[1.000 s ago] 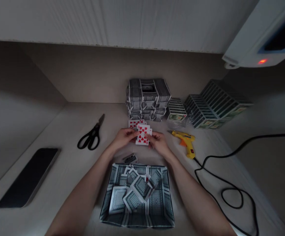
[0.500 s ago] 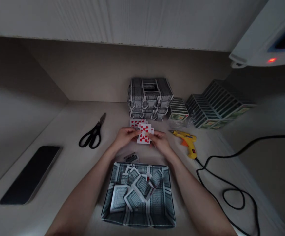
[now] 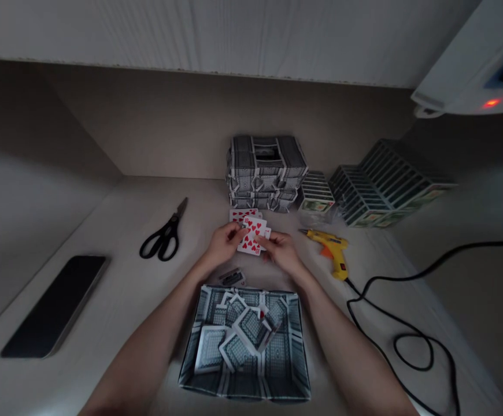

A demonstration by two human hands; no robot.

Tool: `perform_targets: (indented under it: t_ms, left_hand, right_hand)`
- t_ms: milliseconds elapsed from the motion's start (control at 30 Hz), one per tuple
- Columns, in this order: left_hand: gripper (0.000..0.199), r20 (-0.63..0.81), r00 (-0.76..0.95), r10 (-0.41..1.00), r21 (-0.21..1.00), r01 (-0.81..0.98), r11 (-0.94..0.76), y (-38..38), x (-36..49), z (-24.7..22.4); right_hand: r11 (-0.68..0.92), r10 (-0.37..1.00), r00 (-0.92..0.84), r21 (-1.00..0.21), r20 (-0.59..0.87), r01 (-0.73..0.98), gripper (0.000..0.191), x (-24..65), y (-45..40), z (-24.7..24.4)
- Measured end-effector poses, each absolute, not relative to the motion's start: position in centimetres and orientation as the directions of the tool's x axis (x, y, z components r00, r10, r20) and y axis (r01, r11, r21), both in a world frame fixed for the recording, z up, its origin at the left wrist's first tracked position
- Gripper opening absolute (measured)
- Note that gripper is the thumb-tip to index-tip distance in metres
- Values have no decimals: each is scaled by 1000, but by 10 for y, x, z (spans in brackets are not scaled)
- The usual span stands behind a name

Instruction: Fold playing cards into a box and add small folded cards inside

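Note:
Both of my hands pinch playing cards near the middle of the view, with a ten of hearts (image 3: 255, 231) facing up in front. My left hand (image 3: 225, 242) grips the left edge of the cards. On their right side, my right hand (image 3: 280, 249) holds them, and the edge of another card shows behind. More red-suited cards (image 3: 239, 214) lie on the table just beyond. A small dark item with a card edge (image 3: 232, 277) rests between my hands and an open box made of patterned cards (image 3: 301, 346). Several loose cards (image 3: 210, 348) lie inside this box, mostly backs up.
Black scissors (image 3: 165, 237) and a dark phone (image 3: 54, 306) lie at the left. A yellow glue gun (image 3: 333, 249) with a looping black cable (image 3: 385, 280) is at the right. Behind stand a stacked card-built structure (image 3: 264, 173) and rows of card packs (image 3: 364, 196).
The ten of hearts has tilted and shifted slightly left in my fingers. My left fingers have curled more over its left edge. The camera view has moved slightly.

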State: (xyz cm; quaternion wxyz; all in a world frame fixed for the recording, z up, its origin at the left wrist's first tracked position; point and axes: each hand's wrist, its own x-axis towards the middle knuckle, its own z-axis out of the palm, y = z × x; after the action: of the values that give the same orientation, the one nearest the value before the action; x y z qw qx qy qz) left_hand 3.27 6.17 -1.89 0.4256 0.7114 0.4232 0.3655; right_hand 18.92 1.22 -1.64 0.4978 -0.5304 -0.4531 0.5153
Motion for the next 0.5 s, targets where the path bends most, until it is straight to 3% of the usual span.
perform_targets:
  t_ms: [233, 500]
  left_hand:
    - [25, 251, 383, 889, 807, 424, -410, 59, 34, -18]
    - [27, 221, 390, 894, 848, 375, -373, 56, 35, -17]
  right_hand:
    - [-88, 995, 37, -996, -87, 30, 37, 188, 13, -25]
    - [-126, 990, 50, -991, -128, -41, 37, 188, 12, -20]
